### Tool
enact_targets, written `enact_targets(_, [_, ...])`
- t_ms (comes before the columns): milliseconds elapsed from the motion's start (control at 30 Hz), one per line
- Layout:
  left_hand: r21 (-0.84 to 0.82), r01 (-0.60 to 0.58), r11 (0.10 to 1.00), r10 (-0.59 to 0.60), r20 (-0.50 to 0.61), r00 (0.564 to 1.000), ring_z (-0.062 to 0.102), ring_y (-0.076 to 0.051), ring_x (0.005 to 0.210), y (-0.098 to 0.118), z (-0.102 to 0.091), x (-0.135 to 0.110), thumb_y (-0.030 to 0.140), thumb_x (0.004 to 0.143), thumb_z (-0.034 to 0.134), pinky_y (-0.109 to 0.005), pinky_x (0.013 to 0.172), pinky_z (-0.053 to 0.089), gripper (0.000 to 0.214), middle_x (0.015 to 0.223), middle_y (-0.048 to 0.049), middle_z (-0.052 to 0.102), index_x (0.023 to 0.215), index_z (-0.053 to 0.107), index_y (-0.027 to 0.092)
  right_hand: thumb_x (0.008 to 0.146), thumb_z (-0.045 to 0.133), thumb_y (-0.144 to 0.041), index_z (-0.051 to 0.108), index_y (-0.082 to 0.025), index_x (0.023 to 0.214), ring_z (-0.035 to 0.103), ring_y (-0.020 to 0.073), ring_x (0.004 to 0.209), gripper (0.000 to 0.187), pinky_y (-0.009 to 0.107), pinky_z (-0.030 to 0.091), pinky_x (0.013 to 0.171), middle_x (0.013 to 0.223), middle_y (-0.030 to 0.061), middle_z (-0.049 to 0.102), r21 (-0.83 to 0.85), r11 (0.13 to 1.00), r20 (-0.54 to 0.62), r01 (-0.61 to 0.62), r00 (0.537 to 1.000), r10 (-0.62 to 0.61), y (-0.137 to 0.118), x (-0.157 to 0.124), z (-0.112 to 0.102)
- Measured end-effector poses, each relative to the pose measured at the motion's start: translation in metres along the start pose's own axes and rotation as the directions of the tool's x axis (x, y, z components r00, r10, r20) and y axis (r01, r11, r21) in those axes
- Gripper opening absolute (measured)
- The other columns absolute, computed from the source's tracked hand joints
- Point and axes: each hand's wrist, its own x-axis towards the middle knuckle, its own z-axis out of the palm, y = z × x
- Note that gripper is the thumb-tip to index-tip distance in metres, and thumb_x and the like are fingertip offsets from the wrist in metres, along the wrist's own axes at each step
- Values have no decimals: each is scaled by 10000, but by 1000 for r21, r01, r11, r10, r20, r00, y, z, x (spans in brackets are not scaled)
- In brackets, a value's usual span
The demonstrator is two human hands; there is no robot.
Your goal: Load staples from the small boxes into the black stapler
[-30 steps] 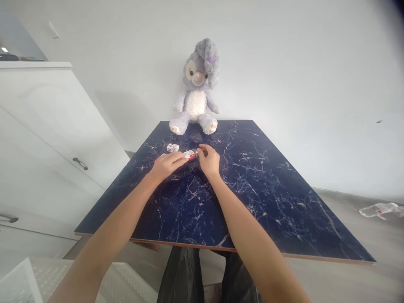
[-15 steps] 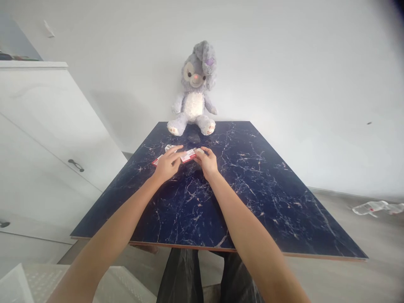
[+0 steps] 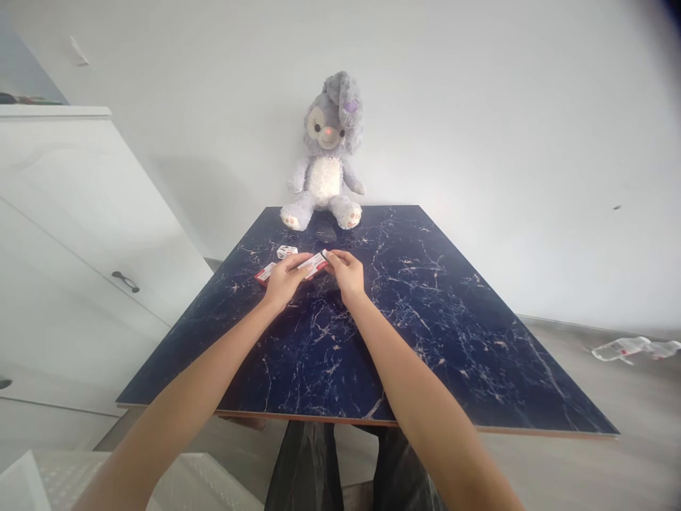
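A small red-and-white box (image 3: 313, 265) is held above the dark blue table (image 3: 425, 341) between my two hands. My left hand (image 3: 286, 280) grips its left part, thumb on the near face and fingers behind. The fingertips of my right hand (image 3: 347, 273) are closed on its right end, where a dark edge shows. Just left of my left hand lies another red-and-white box (image 3: 264, 274), partly hidden by that hand. Behind it sits a small white box (image 3: 287, 252) with black marks.
A grey plush rabbit (image 3: 325, 163) sits at the table's far edge against the wall, with a dark round object (image 3: 325, 233) before its feet. A white cabinet (image 3: 79, 234) stands at the left. Clear plastic bottles (image 3: 628, 348) lie on the floor at the right.
My left hand has closed onto the held box, its fingers now behind it. The box tilts more, right end up, and my right fingers have shifted at that end.
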Motion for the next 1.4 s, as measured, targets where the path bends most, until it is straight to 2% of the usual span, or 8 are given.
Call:
enact_targets(267, [107,-94,990,98,-31,995,658,-310,1241,-8,-1,0,424,875,751,-476,1041,563,444,1323,-125,697,1253,684,201,885,649,-397,761,-233,1093,745,185,943,287,332,594,882,1074,28,786,-170,975,191,143,975,-110,-2,-8,4])
enact_targets(433, [66,-71,995,70,11,997,721,-281,1100,-5,-6,2,464,931,674,-406,813,670,465,1317,-131,688,1320,640,210,873,669,-383,767,-233,1043,741,181,933,247,329,565,929,1044,25,789,-241,937,245,252,950,-192,-9,-15,5])
enact_targets(533, [51,-34,998,32,36,999,734,-269,1035,1,-10,4,459,909,703,-357,711,683,452,1293,-128,691,1277,672,200,858,679,-427,751,-202,982,741,189,859,267,326,584,861,950,41,791,-175,969,176,176,974,-145,-5,-17,9])
enact_targets(700, [8,-10,1000,9,88,996,730,-262,1039,2,-10,3,419,912,706,-362,752,682,411,1258,-116,709,1259,678,200,886,619,-465,718,-197,963,736,198,798,295,321,597,763,877,42,780,-109,994,95,23,995,-13,4,-17,13])
enact_targets(867, [36,-43,998,42,40,998,718,-267,1079,1,-8,3,415,943,661,-365,789,670,404,1306,-126,682,1288,660,206,964,549,-435,760,-257,1074,720,185,847,297,325,557,877,1018,25,778,-402,834,236,377,923,-304,-5,-24,6])
enact_targets(1000, [168,-112,979,114,-5,993,673,-282,1194,3,-15,6,403,945,659,-397,925,630,401,1337,-112,678,1301,670,219,975,554,-404,748,-266,1192,709,179,853,322,315,543,893,1158,52,743,-511,674,389,534,843,-372,-13,-30,5])
enact_targets(1233, [243,-153,958,153,20,988,689,-282,1160,7,-12,4,409,944,653,-410,967,604,393,1305,-108,704,1278,702,207,960,554,-345,684,-271,1288,697,156,774,360,294,560,805,1118,28,752,-421,773,361,474,870,-336,-12,-32,12])
enact_targets(1400, [277,-183,943,232,-158,960,716,-249,1044,10,-22,11,457,942,636,-378,899,608,405,1226,-99,729,1248,697,198,954,559,-384,674,-256,1284,689,160,791,373,295,562,791,1140,45,740,-423,795,342,435,889,-304,-6,-27,11])
